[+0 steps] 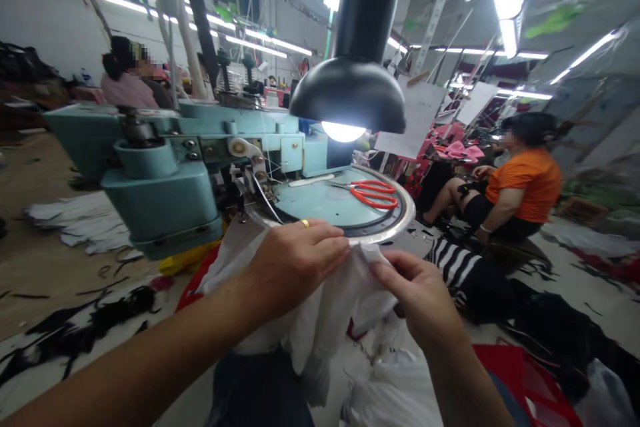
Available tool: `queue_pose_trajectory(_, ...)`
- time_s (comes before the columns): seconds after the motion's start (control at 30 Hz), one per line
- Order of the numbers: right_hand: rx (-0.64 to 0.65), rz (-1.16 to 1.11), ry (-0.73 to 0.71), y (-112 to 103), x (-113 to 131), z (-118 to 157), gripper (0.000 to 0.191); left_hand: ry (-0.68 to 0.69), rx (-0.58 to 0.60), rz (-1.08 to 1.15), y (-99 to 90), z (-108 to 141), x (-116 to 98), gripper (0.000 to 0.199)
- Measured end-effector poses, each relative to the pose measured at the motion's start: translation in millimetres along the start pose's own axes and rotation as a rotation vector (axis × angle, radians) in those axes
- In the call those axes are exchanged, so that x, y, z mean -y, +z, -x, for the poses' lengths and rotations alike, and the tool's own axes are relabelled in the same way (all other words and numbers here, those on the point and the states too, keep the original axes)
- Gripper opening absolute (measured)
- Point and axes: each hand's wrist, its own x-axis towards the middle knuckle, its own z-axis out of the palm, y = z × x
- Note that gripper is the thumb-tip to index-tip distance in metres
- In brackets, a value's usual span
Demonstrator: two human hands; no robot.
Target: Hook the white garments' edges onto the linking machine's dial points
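Note:
A round dial (320, 207) with a metal rim belongs to a pale green linking machine (160, 193). White knit fabric (325, 320) hangs from the near edge of the rim, down over my lap. My left hand (295, 263), with a ring on one finger, is closed on the fabric against the rim; its fingertips are partly hidden. To its right, my right hand (415, 287) pinches the fabric's upper edge between thumb and fingers, just below the rim. Orange-handled scissors (374, 193) lie on the dial, beside a slim white tool (311, 181).
A black lamp (350, 93) glows low over the dial. At the right sits a person in an orange top (525, 177); others sit at the back left. Black-and-white striped cloth (455, 265), a red bag (525, 380) and white fabric pieces (90, 217) lie around the machine.

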Motion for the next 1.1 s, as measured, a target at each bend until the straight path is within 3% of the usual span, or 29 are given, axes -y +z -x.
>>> queue_pose_trajectory(0.13, -0.017, -0.410, 0.099, 25, 2, -8, 0.031, -0.013, -0.030, 0.008, 3.0, 1, -1, 0.006)
queue_pose_trajectory(0.23, -0.032, -0.450, 0.101, 37, 2, -6, 0.032, -0.021, -0.034, 0.014, 3.9, 2, -1, 0.005)
queue_pose_trajectory(0.3, -0.099, -0.310, 0.045, 40, 1, -2, 0.032, -0.025, -0.035, 0.022, 4.0, 3, -2, 0.004)
queue_pose_trajectory(0.37, -0.261, -0.076, -0.055, 41, 1, 3, 0.026, -0.024, -0.036, 0.024, 4.1, 5, -3, 0.004)
queue_pose_trajectory(0.47, -0.498, 0.279, -0.315, 43, 0, 7, 0.013, -0.013, -0.025, 0.013, 4.9, 7, -2, 0.005)
queue_pose_trajectory(0.6, -0.568, 0.530, -0.688, 48, -5, 5, 0.007, 0.047, 0.021, -0.069, 3.7, 4, 4, 0.011)
queue_pose_trajectory(0.7, -0.576, 0.615, -0.816, 50, -12, 2, 0.005, 0.022, 0.035, -0.141, -4.2, 3, 0, 0.012)
queue_pose_trajectory(0.77, -0.564, 0.618, -0.826, 50, -14, 2, 0.005, -0.072, -0.008, -0.181, -10.6, 7, -12, 0.011)
queue_pose_trajectory(0.87, -0.544, 0.578, -0.736, 45, -13, 4, 0.008, -0.276, -0.244, -0.091, -9.9, 19, -44, 0.013)
queue_pose_trajectory(0.93, -0.510, 0.546, -0.666, 39, -10, 5, 0.016, -0.521, -0.363, 0.193, 2.4, 26, -65, 0.010)
queue_pose_trajectory(1.0, -0.441, 0.526, -0.647, 32, -5, 8, 0.014, -0.852, -0.380, 0.590, 21.9, 28, -79, 0.011)
queue_pose_trajectory(1.1, -0.350, 0.522, -0.660, 20, 2, 11, 0.008, -1.214, -0.486, 1.008, 51.1, 21, -83, 0.029)
